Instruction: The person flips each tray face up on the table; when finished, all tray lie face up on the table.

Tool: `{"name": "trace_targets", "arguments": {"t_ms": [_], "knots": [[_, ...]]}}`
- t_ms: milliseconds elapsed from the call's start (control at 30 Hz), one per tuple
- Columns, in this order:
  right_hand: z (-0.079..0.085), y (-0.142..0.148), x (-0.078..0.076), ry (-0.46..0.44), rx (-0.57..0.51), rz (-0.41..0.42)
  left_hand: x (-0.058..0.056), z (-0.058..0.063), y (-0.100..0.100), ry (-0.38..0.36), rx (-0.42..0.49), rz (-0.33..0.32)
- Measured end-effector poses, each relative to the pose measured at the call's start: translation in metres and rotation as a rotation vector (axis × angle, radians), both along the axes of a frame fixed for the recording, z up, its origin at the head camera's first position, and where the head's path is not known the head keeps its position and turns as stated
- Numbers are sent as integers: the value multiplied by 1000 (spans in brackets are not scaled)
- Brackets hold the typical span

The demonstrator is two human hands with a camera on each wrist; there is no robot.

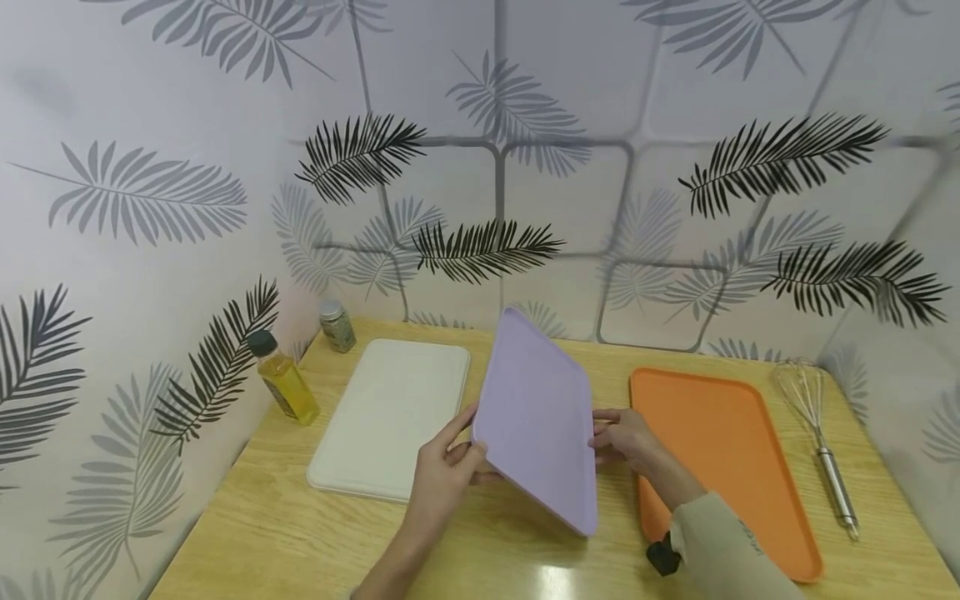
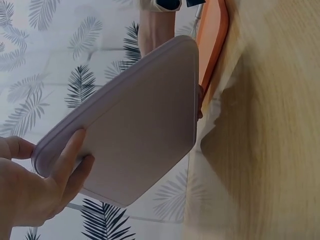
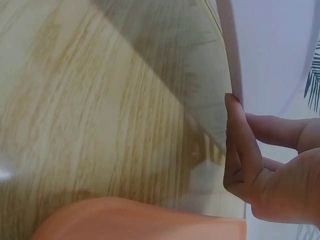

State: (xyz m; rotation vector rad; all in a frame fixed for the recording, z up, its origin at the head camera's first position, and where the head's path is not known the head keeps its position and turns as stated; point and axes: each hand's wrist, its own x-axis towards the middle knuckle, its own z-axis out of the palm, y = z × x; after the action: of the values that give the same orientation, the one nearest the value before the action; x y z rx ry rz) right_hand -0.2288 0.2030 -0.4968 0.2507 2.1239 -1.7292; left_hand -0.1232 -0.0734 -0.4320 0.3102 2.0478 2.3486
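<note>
A person is holding a purple tray (image 1: 536,417) in both hands, tilting it steeply over the wooden bench (image 1: 255,525), between a white board (image 1: 390,412) and an orange tray (image 1: 716,454). The left hand (image 1: 448,471) is gripping the purple tray's left edge, its thumb at the rim and its fingers reaching onto the underside. The right hand (image 1: 628,437) is pinching the opposite edge between thumb and fingers, nearly closed around the thin rim. The right forearm, in a pale sleeve (image 1: 727,546), is passing over the orange tray. A whisk (image 1: 828,462) is lying just right of that tray, wires toward the patterned wall (image 1: 555,200). Left of the white board, a dark-capped bottle (image 1: 291,390) of yellow liquid is standing, and a small jar (image 1: 337,328) is sitting behind it, near the corner.
</note>
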Motion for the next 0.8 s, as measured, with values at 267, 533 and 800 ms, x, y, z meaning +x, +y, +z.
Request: {"name": "trace_targets", "arguments": {"t_ms": [267, 533, 800], "knots": [[0, 7, -1, -3, -9, 9, -17, 0, -11, -59, -1, -59], [-1, 15, 2, 9, -61, 57, -37, -1, -21, -141, -30, -121], [4, 14, 8, 19, -37, 33, -61, 1, -25, -197, -34, -139]]}}
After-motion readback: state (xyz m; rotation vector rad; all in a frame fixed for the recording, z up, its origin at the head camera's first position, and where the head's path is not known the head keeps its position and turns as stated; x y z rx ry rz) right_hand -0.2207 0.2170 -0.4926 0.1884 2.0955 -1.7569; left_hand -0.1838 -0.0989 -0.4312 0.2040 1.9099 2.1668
